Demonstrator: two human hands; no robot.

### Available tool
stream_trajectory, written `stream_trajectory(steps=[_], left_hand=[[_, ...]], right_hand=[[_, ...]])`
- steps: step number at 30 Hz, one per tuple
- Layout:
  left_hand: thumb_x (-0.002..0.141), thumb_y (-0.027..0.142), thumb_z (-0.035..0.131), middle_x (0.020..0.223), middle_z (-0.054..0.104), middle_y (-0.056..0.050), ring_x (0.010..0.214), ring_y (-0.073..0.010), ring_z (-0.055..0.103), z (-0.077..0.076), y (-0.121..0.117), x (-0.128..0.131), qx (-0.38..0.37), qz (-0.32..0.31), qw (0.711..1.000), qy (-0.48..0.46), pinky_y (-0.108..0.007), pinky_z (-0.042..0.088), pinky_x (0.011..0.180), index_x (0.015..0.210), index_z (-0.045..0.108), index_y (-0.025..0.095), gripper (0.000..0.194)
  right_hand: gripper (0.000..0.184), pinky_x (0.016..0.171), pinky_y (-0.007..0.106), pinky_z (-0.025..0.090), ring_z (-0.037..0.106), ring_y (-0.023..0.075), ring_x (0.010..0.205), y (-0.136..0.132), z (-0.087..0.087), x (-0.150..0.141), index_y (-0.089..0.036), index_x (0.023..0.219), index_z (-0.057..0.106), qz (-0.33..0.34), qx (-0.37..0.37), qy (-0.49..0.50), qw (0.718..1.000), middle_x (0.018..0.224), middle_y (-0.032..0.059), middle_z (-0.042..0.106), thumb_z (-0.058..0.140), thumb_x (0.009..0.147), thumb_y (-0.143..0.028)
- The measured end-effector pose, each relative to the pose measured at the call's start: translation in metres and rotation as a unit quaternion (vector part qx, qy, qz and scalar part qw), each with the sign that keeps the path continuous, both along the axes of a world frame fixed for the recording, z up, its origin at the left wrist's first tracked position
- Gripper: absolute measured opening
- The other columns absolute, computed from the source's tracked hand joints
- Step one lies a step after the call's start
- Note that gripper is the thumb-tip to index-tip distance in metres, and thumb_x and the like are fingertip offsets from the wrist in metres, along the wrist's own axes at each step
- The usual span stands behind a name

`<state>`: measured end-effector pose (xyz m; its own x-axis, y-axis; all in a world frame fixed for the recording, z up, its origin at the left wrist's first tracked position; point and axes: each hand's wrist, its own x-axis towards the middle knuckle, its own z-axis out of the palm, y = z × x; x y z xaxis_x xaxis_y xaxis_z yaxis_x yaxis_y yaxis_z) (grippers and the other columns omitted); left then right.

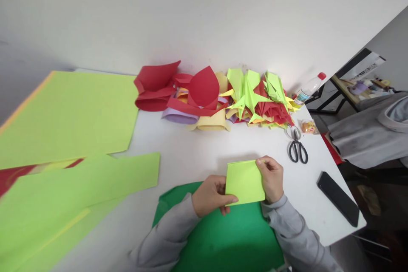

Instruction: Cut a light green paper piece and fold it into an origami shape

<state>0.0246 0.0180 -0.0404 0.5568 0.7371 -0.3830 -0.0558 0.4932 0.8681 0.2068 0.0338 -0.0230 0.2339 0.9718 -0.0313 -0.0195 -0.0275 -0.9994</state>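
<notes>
A small folded lime-green paper (245, 183) is held up between both hands, over the front of the white table. My left hand (213, 195) pinches its lower left side, thumb on the face toward me. At the upper right corner my right hand (271, 178) grips it between thumb and fingers. Beneath the hands lies a large dark green sheet (229, 240). The far side of the held paper is hidden from me.
Large lime-green sheets (73, 114) cover the left. Along the wall sit red paper shapes (204, 87) and a pile of folded paper pieces (251, 93). On the right are a bottle (308, 89), scissors (297, 148), a wrapped snack (307, 126) and a black phone-like object (338, 197).
</notes>
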Motion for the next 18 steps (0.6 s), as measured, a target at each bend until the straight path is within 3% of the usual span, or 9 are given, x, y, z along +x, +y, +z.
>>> stream_trajectory(steps=[9, 14, 18], left_hand=[[0.059, 0.034, 0.074, 0.041, 0.053, 0.006, 0.027, -0.0069, 0.043, 0.0026, 0.0002, -0.0017, 0.024, 0.0, 1.0, 0.014, -0.018, 0.028, 0.029, 0.059, 0.06, 0.014, 0.024], [0.059, 0.034, 0.073, 0.04, 0.052, 0.006, 0.028, -0.0048, 0.038, 0.0036, 0.001, -0.0018, 0.037, 0.016, 0.999, 0.018, -0.017, 0.025, 0.029, 0.057, 0.058, 0.014, 0.025], [0.06, 0.034, 0.074, 0.04, 0.053, 0.006, 0.028, -0.0068, 0.042, 0.0038, -0.0001, -0.0015, 0.036, 0.0, 0.999, 0.01, -0.018, 0.028, 0.029, 0.068, 0.062, 0.013, 0.026]], right_hand=[[0.024, 0.05, 0.024, 0.034, 0.04, 0.0107, 0.053, 0.0, -0.0004, 0.0014, -0.018, 0.067, 0.064, -0.026, 0.012, -0.017, 0.999, 0.054, -0.0033, 0.05, 0.072, 0.07, -0.041], [0.024, 0.05, 0.024, 0.034, 0.04, 0.0106, 0.054, -0.0008, -0.0026, 0.0018, -0.018, 0.068, 0.064, -0.03, 0.006, -0.01, 0.999, 0.055, -0.0035, 0.05, 0.072, 0.07, -0.04], [0.025, 0.051, 0.024, 0.035, 0.041, 0.0108, 0.054, 0.0001, -0.0034, 0.0027, -0.017, 0.069, 0.064, -0.03, 0.007, -0.014, 0.999, 0.056, -0.0032, 0.051, 0.071, 0.071, -0.041]])
